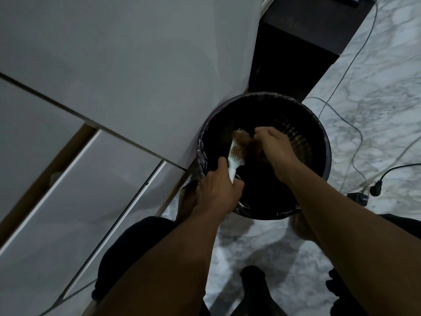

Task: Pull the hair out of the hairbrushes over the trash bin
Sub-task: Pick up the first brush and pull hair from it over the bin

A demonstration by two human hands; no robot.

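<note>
Marble floor (376,71), lined trash bin (328,156): hairbrush (237,153) over it.
Left hand (216,192) grips handle; right hand (275,147) seemingly pinches hair (247,142), which could drop outside the bin.

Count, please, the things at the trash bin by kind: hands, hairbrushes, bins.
hands: 2, left hand and right hand
hairbrush: 1
trash bin: 1
Total: 4
</note>
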